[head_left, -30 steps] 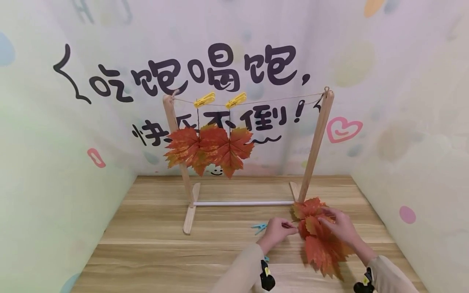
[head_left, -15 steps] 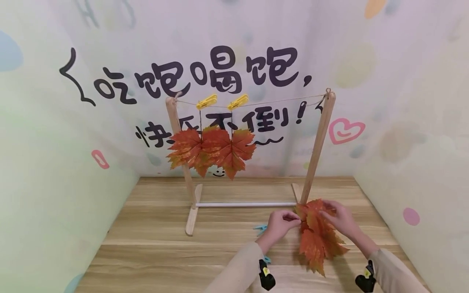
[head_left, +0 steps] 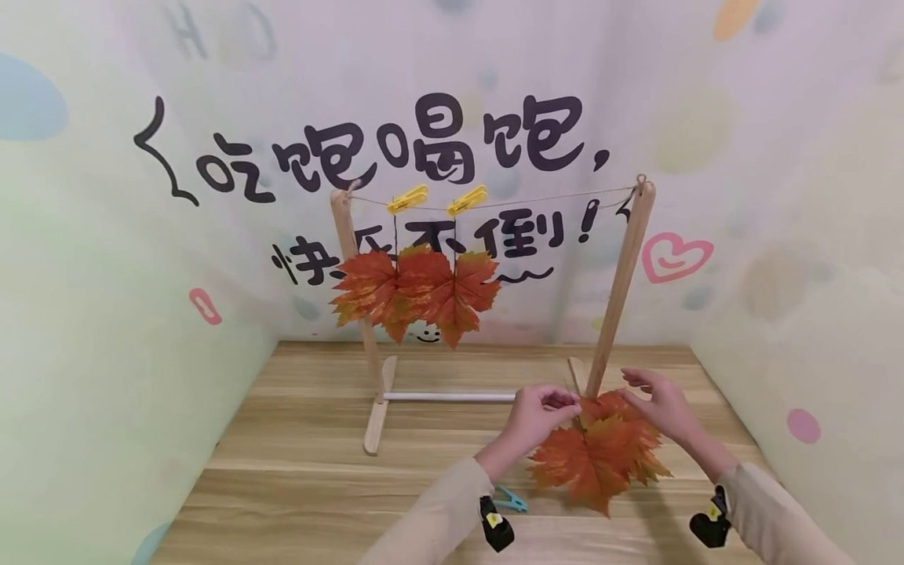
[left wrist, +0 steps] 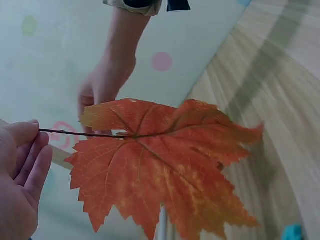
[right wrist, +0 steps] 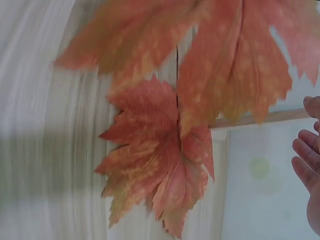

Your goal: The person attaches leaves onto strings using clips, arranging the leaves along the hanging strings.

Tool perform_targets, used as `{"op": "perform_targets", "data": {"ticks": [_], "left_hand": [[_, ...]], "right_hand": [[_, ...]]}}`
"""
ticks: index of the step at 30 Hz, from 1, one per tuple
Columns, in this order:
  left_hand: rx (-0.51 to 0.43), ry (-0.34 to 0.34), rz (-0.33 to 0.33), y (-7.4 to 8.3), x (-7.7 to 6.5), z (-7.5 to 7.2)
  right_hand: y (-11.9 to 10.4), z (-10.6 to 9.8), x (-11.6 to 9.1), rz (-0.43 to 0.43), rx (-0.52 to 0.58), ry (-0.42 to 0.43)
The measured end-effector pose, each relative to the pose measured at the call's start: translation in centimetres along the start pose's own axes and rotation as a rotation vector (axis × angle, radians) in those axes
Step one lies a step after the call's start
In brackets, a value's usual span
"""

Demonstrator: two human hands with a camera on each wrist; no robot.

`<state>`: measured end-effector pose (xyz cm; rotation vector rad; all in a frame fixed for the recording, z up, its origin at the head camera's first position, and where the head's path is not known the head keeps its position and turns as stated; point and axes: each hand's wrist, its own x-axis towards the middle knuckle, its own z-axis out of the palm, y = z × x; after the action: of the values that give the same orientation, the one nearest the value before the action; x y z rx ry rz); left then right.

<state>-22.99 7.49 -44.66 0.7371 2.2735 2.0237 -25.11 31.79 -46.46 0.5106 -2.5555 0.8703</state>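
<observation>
Pinching its stem (left wrist: 80, 133), your left hand (head_left: 534, 417) holds an orange-red leaf (head_left: 589, 463) in front of a second leaf (head_left: 644, 453). Your right hand (head_left: 666, 410), released, fingers relaxed, is just beside them.

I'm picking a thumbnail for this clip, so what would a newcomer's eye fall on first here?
Probably the two hanging leaves, orange-red, held by yellow clothespins on the left half of the string. Next might come the front leaf at lower right, its stem pinched by the left hand. The bold black lettering behind the wooden stand also stands out.
</observation>
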Motion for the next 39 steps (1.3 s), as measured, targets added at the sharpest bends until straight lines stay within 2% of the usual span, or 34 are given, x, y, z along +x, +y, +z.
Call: {"op": "perform_targets", "data": {"ticks": [6, 8, 15, 17, 20, 23, 28, 33, 36, 39], "left_hand": [[0.064, -0.040, 0.082, 1.0, -0.4, -2.4], [0.082, -0.034, 0.095, 1.3, -0.6, -3.3], [0.159, 0.011, 0.155, 4.9, -2.0, -7.4], [0.193, 0.029, 0.164, 5.2, -2.1, -8.7], [0.232, 0.067, 0.165, 5.6, -2.4, -10.5], [0.239, 0.109, 0.129, 6.0, -2.7, -12.2], [0.185, 0.150, 0.082, 6.2, -3.5, -14.6], [0.138, 0.204, 0.033, 5.7, -4.4, -15.8], [0.129, 0.211, 0.045, 5.3, -4.7, -16.0], [0.129, 0.217, 0.073, 5.0, -5.0, -16.0]], "right_hand": [[-0.4, 1.0, 0.1, -0.024, 0.031, -0.025], [-0.5, 1.6, 0.0, -0.024, 0.037, -0.034], [-1.4, 4.0, -0.6, -0.029, 0.092, -0.066], [-2.1, 4.6, -0.6, -0.036, 0.114, -0.073], [-3.0, 5.7, -0.7, -0.042, 0.128, -0.090], [-3.6, 6.8, -0.7, -0.043, 0.146, -0.109], [-4.6, 8.9, -0.5, -0.051, 0.170, -0.158], [-5.7, 11.5, -0.2, -0.068, 0.184, -0.265], [-5.9, 12.7, -0.3, -0.081, 0.201, -0.344], [-5.7, 13.7, -0.5, -0.095, 0.177, -0.387]]}}
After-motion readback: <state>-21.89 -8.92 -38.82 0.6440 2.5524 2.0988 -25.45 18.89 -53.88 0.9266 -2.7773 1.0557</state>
